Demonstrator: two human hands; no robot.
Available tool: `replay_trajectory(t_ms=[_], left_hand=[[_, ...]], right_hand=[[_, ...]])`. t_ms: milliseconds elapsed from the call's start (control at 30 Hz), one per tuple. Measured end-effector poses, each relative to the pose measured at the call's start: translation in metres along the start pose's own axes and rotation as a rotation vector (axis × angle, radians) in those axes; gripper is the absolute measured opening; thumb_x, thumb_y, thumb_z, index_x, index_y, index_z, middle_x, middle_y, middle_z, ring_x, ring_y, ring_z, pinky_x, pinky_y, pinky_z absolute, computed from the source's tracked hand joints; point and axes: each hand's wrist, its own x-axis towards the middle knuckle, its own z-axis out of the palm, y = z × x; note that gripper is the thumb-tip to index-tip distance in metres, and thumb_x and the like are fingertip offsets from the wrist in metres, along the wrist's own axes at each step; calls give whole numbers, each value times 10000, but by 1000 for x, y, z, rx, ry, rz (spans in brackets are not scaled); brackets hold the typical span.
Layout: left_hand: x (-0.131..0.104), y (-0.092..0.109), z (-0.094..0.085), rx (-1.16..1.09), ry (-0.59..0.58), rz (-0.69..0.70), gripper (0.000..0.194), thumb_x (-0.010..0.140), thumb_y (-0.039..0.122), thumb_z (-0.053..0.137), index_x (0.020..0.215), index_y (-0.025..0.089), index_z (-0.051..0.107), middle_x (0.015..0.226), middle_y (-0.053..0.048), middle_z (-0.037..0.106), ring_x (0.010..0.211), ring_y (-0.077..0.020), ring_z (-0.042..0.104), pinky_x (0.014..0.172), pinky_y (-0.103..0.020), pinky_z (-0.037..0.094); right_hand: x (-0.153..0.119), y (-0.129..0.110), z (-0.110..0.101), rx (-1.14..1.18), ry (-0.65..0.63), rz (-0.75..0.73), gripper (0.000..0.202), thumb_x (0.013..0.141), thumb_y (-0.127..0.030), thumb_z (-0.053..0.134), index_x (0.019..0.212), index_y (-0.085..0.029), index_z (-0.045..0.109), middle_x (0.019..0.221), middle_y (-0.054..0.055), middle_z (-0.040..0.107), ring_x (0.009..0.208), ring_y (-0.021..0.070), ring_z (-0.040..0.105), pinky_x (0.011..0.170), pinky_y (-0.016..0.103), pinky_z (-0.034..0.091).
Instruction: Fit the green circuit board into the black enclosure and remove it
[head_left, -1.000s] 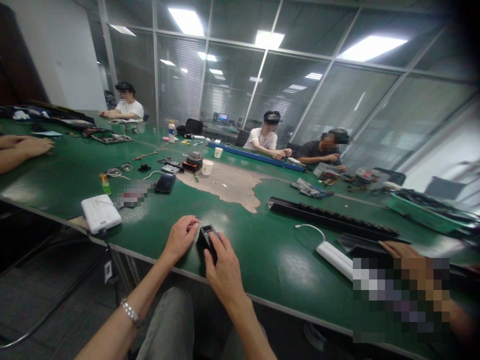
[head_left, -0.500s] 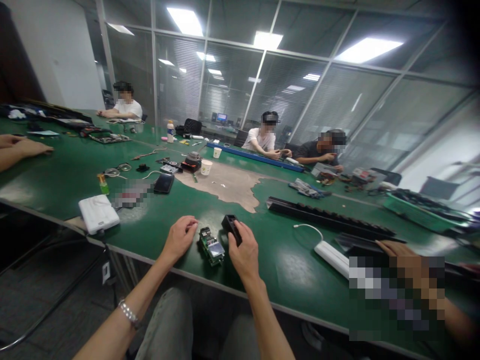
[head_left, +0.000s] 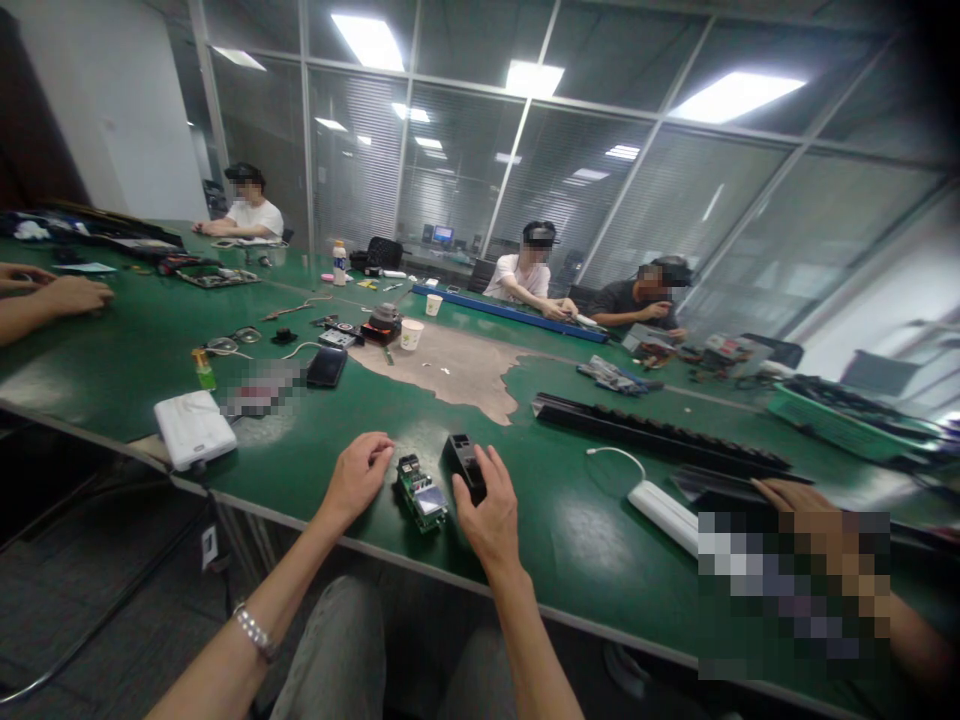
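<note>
Right hand [head_left: 491, 502] is grasping a black, oblong, plastic-looking shell [head_left: 463, 463]; slipping leftward, it could be scraping the bare green circuit board [head_left: 421, 494].

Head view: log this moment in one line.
left hand: beside circuit board; right hand: holding black case; circuit board: on table

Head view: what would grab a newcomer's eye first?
Probably the green circuit board, lying on the green table between the left hand and the right hand. The right hand holds a black casing beside it. Beyond them, a ragged beige patch spreads across the table.
</note>
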Motion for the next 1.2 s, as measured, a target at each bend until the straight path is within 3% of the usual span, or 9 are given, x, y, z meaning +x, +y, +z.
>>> replay_trajectory(t_ms=[167, 333, 433, 567, 767, 1000, 1200], left_hand=[[0, 0, 0, 7, 14, 2, 228, 870, 299, 480, 927, 204, 679, 1079, -62, 653, 1013, -177, 611, 899, -316, 500], [0, 1, -1, 16, 14, 4, 227, 867, 292, 474, 925, 203, 675, 1062, -60, 659, 988, -174, 616, 878, -308, 505], [-1, 2, -2, 18, 18, 5, 227, 866, 289, 471, 917, 198, 673, 1055, -62, 663, 960, -172, 626, 854, -300, 510], [-1, 4, -3, 8, 20, 6, 233, 868, 290, 465, 921, 195, 670, 1045, -64, 666, 939, -168, 631, 835, -291, 514], [-1, 8, -5, -18, 20, 18, 233, 872, 293, 461, 909, 193, 668, 1032, -70, 662, 909, -167, 634, 805, -291, 524], [-2, 7, -7, -25, 10, 19, 229, 874, 277, 460, 912, 193, 669, 1012, -63, 663, 920, -162, 629, 824, -283, 517], [-2, 5, -6, -20, 19, 15, 233, 866, 272, 464, 935, 186, 669, 1046, -71, 662, 951, -170, 627, 846, -293, 515]], right_hand=[[-4, 1, 2, 12, -75, -31, 479, 860, -255, 506, 1330, -167, 507, 1372, 149, 472, 1275, 273, 440, 1061, 469, 379], [-1, -5, -4, 83, -22, -3, 427, 862, -255, 510, 1274, -152, 557, 1285, 149, 545, 1203, 264, 504, 1036, 465, 410], [3, -23, -17, 173, 29, 18, 389, 886, -274, 504, 1252, -162, 575, 1254, 127, 580, 1185, 243, 523, 1042, 446, 406], [4, -55, -29, 246, -31, -76, 372, 905, -267, 493, 1262, -208, 579, 1280, 100, 572, 1197, 223, 519, 1051, 417, 402], [-3, -82, -22, 176, -145, -137, 382, 893, -224, 497, 1265, -210, 581, 1325, 114, 533, 1242, 248, 487, 1051, 433, 408], [-12, -90, -19, 90, -221, -178, 410, 880, -189, 496, 1285, -210, 555, 1407, 116, 455, 1290, 263, 447, 1062, 443, 401], [-31, -80, -16, 64, -261, -185, 463, 869, -175, 505, 1330, -218, 512, 1454, 111, 398, 1319, 271, 415, 1063, 451, 404]])
